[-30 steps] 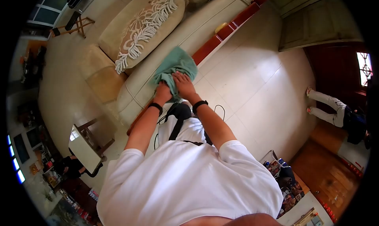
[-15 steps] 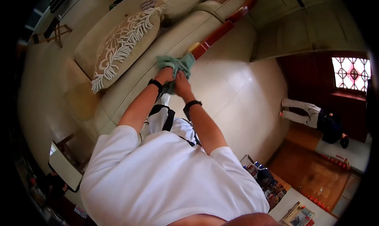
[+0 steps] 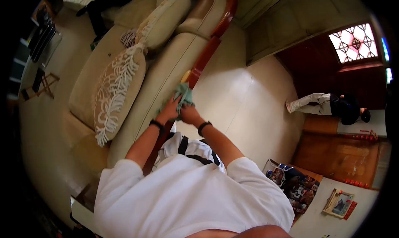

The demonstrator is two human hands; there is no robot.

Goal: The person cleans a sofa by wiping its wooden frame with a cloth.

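A green cloth (image 3: 185,93) lies bunched on the reddish-brown wooden trim (image 3: 204,62) along the sofa's back edge. My left hand (image 3: 169,110) is closed on the cloth's near left part, beside the beige upholstery. Close by on the right, my right hand (image 3: 190,114) grips its lower right part, with the fingers partly hidden. Just beyond the cloth, a small yellowish patch (image 3: 185,76) shows on the trim. Each wrist wears a dark band.
The beige sofa (image 3: 156,86) carries a fringed cushion (image 3: 120,94) on my left. A person in dark top and light trousers (image 3: 332,105) stands to the right. Dark-clothed legs (image 3: 102,7) show at upper left. A framed picture (image 3: 338,204) hangs at lower right.
My view has shifted, and the sofa's wooden trim appears more upright in it. Both hands still hold the cloth, now lower in view and pressed along the trim. Dark-clothed legs have come into view.
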